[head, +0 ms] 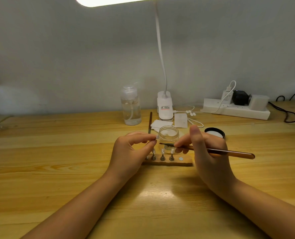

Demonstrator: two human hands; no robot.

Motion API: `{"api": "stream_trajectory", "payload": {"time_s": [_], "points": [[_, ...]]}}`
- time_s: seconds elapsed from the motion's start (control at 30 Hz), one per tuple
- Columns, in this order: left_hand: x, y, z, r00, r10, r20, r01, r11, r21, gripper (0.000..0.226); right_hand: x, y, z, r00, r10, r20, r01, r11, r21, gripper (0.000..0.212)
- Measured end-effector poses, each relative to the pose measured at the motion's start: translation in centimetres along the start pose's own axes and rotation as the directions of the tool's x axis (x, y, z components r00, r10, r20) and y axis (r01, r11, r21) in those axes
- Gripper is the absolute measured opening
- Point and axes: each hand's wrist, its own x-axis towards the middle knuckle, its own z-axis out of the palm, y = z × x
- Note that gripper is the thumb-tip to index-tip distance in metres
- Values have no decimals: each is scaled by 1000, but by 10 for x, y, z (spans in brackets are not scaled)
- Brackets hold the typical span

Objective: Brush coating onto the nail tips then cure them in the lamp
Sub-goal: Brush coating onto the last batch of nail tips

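My left hand (pixel 131 149) hides part of the wooden stand (pixel 167 162) — its fingers pinch a small nail tip (pixel 156 137) above it. My right hand (pixel 205 149) grips the brush (pixel 229 152) level, bristles just short of the tip — in front of the open jar (pixel 168 135).

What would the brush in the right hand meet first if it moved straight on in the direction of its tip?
Probably the nail tip pinched in the left hand; the brush in the right hand points left toward it, though depth is unclear.

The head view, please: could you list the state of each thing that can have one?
Left hand: pinching a nail tip.
Right hand: gripping the brush.
Glass jar: open.
Jar lid: off, on the table.
Wooden holder: three tips standing, one spot empty.
Desk lamp: lit.
Pump bottle: upright.
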Motion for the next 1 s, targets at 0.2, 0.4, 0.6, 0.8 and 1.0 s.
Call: {"api": "stream_trajectory", "payload": {"time_s": [0.2,0.4,0.6,0.8,1.0], "points": [[0,0,0,1000,-14,3,14,1000,9,24,1,2,1,1000,-21,20,22,999,-46,37],[0,1,0,999,-38,0,38,999,2,23,1,1,0,1000,-12,17,13,999,-42,32],[0,2,-1,999,-40,6,40,999,-5,22,-1,1,-2,1000,7,-30,-8,1000,-27,33],[1,2,1,999,-49,5,49,999,0,21,2,2,3,1000,-18,23,19,998,-66,32],[0,2,0,999,-52,7,52,999,-7,20,0,2,-2,1000,12,-11,-12,999,-47,36]]}}
